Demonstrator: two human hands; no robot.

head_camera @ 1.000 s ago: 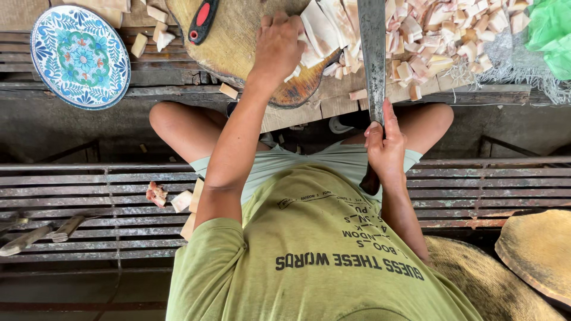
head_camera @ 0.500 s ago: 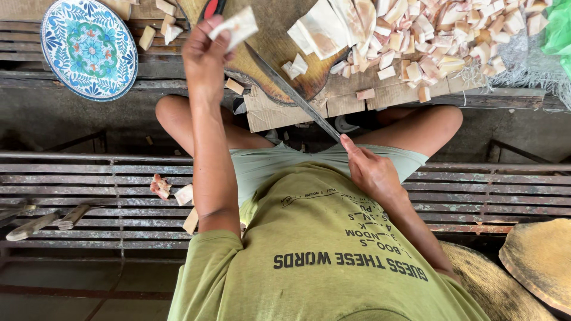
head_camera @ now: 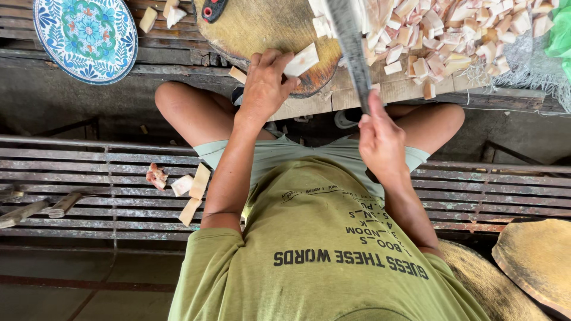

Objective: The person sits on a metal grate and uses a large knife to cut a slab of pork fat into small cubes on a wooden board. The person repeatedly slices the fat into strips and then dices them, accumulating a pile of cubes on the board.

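My left hand (head_camera: pixel 267 89) holds a pale wedge-shaped piece (head_camera: pixel 302 59) against the near edge of a round wooden chopping block (head_camera: pixel 262 30). My right hand (head_camera: pixel 380 137) grips the handle of a long knife. Its grey blade (head_camera: pixel 351 35) points away from me, over the right side of the block. Beside the blade lies a heap of pale cut cubes (head_camera: pixel 458 30), spread over the wooden boards to the right.
A blue patterned plate (head_camera: pixel 83 35) lies at the far left. Several pale scraps (head_camera: pixel 184 187) and hand tools (head_camera: pixel 35 208) rest on the slatted metal bench. A second wooden block (head_camera: pixel 535 261) is at bottom right, a green bag (head_camera: pixel 562 30) at top right.
My left hand picked a pale piece from the heap and brought it down to the block's near edge. The knife swung from a diagonal to pointing straight away from me.
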